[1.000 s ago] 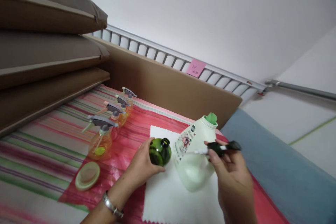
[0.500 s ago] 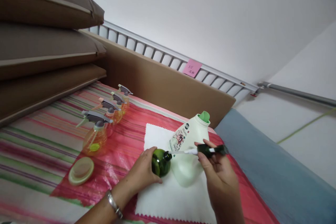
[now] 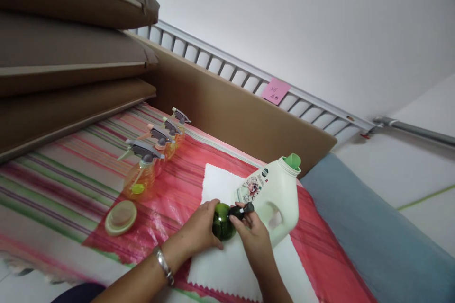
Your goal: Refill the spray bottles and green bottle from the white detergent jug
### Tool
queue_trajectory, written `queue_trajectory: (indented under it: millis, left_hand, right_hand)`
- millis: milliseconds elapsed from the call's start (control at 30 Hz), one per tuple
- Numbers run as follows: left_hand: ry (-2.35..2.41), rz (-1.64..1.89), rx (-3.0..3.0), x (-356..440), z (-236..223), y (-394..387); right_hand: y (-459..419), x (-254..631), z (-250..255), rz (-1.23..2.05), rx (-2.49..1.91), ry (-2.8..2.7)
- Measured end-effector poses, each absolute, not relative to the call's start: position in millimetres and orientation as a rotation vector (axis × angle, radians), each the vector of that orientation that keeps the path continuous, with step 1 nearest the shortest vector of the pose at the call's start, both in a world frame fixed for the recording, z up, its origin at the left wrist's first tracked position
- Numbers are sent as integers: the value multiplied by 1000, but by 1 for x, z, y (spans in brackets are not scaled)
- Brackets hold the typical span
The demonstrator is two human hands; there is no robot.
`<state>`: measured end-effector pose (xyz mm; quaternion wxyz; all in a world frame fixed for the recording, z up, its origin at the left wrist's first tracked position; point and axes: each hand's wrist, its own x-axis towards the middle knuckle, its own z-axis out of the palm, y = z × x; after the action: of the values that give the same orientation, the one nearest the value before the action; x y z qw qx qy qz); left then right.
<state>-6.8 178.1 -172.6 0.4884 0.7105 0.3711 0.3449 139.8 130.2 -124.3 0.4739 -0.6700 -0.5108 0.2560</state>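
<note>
My left hand (image 3: pixel 204 227) is wrapped round a green glass bottle (image 3: pixel 223 226), round-bodied, over a white cloth (image 3: pixel 238 270) with zigzag edges. At the bottle's neck, my right hand (image 3: pixel 254 234) grips a black pump top (image 3: pixel 241 210) between thumb and fingers. The pump's tube is out of sight, and the neck is hidden by the pump top. Just behind my right hand stands a large pale green jug (image 3: pixel 287 199) with a printed label, a handle and an open-looking green mouth.
Several spray bottles (image 3: pixel 140 180) stand in a row on the striped tablecloth (image 3: pixel 71 189) at left. A round pale green lid (image 3: pixel 121 218) lies near them. Stacked brown cushions (image 3: pixel 71 47) rise at upper left. A brown board (image 3: pixel 231 113) and radiator (image 3: pixel 199 59) line the back.
My right hand has moved left and brought the pump top to the bottle; the white tube is no longer visible. The view has shifted slightly.
</note>
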Motion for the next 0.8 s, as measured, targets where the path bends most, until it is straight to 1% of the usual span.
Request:
queue_trajectory:
  millis: [233,500,667,800]
  left_hand:
    - [929,816,1731,-8,-168,178]
    - [942,806,1766,-8,-171,178]
    - [919,803,1764,-10,-171,177]
    - [915,779,1761,-11,-170,178]
  right_hand:
    - [122,145,-113,792,-1551,-1247]
    - [133,142,-124,684,-1601,-1263]
    - [129,139,-126,829,-1507,-1190]
    - [129,138,-130,832,-1526,-1112]
